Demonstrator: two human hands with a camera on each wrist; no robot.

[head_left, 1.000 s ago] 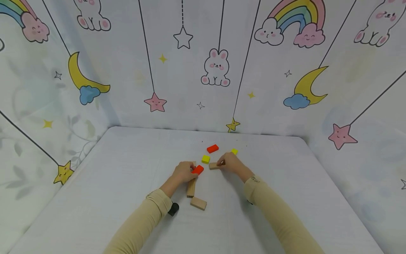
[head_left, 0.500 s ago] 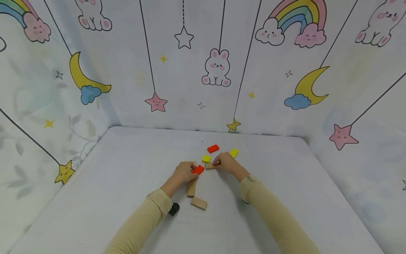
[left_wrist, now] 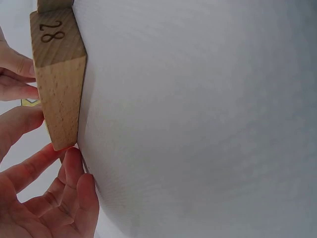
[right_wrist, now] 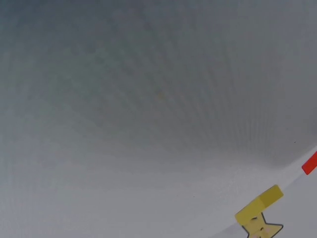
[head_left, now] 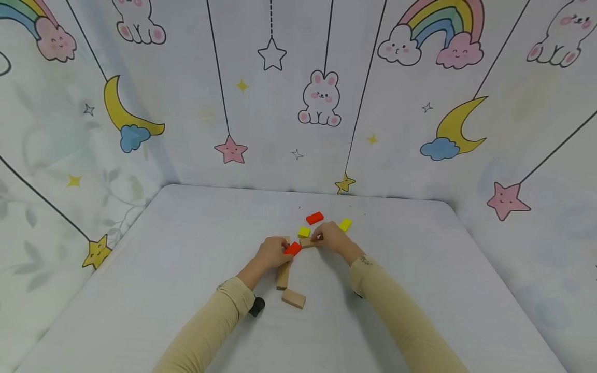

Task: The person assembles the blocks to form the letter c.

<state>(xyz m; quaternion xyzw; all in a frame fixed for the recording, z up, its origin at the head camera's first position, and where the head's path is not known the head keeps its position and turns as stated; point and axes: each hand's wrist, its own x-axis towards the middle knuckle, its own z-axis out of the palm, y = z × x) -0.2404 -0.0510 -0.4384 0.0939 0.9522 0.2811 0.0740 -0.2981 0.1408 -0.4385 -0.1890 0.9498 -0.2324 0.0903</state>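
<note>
In the head view, my left hand (head_left: pixel 271 252) pinches a red wooden block (head_left: pixel 293 249) between thumb and fingers. Beneath this hand a row of plain wooden blocks (head_left: pixel 282 277) runs toward me. The left wrist view shows the fingertips (left_wrist: pixel 74 158) right at the end of a plain block marked 28 (left_wrist: pixel 62 94). To the right, my right hand (head_left: pixel 332 237) grips a plain wooden block (head_left: pixel 306 243) by its right end; the block's left end comes close to the red block. The right wrist view does not show the right hand.
Behind the hands lie a small yellow block (head_left: pixel 304 232), another red block (head_left: pixel 314 217) and a second yellow block (head_left: pixel 345 225), partly behind the right hand. A loose plain block (head_left: pixel 294 298) lies nearer me. A black cylindrical object (head_left: pixel 257 306) shows beside the left cuff.
My right hand has moved left with its plain wooden block, bringing it near the red block. The left hand has stayed in place on the red block.
</note>
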